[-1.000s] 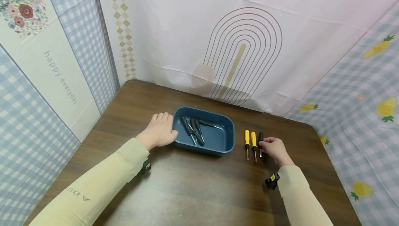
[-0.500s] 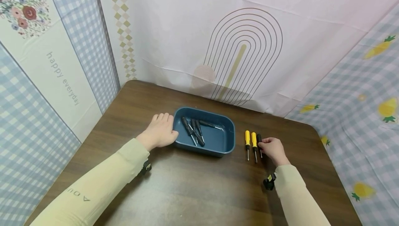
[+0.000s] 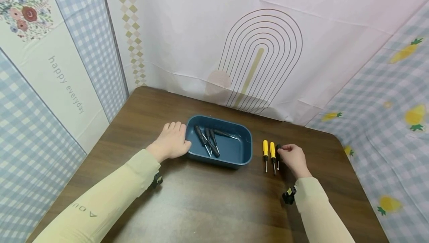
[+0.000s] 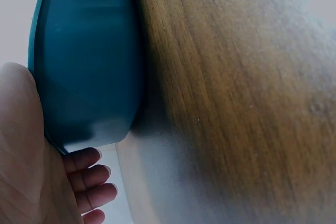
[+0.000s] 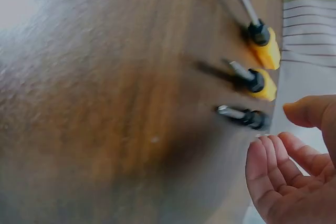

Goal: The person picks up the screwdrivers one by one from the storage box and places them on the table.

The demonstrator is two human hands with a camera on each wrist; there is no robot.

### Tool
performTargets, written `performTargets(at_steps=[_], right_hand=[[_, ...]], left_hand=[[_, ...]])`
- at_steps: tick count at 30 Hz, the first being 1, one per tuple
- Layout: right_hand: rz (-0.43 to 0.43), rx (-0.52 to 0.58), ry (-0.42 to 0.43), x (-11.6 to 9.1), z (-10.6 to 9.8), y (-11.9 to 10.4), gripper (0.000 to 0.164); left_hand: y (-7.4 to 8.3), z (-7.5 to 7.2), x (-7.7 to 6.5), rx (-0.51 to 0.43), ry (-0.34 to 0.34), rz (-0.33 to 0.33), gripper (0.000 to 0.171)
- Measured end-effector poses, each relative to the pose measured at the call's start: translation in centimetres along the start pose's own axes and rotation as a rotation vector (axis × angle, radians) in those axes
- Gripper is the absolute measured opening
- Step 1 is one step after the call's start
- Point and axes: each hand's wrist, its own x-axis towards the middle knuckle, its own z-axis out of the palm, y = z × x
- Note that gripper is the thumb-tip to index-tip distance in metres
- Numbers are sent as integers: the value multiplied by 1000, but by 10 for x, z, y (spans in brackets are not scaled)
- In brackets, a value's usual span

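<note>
My left hand [image 3: 171, 141] rests against the left end of a dark blue plastic tray [image 3: 235, 150], its thumb along the near rim; in the left wrist view the fingertips [image 4: 97, 196] show past the tray's end. Several black-handled screwdrivers [image 3: 202, 135] lie loosely inside. To the right, two yellow-handled screwdrivers [image 3: 265, 148] lie side by side on the table, tips toward me. A black-handled screwdriver [image 5: 247, 117] lies beside them, roughly parallel. My right hand [image 3: 294, 158] is close beside its handle, thumb and fingers spread apart around nothing in the right wrist view.
The brown wood-grain table [image 3: 201, 202] has rounded far corners. Patterned cloth [image 3: 187, 42] hangs behind it and along both sides. A small black camera [image 3: 289, 195] sits on the right wrist, another [image 3: 156, 179] on the left.
My right hand has shifted the black screwdriver slightly left, up to the yellow pair, and its fingers have come off the handle. The left hand and the tray have stayed put.
</note>
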Motion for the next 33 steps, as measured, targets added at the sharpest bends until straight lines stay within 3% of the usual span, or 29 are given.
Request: performTargets(at_steps=[16, 23, 33], right_hand=[[-207, 5, 74, -12, 9, -67, 54], [-302, 41, 50, -18, 27, -98, 50], [-341, 42, -70, -27, 64, -129, 47]], left_hand=[[-1, 0, -1, -3, 6, -4, 50], [-1, 0, -1, -1, 6, -6, 50], [0, 1, 0, -7, 6, -3, 49]])
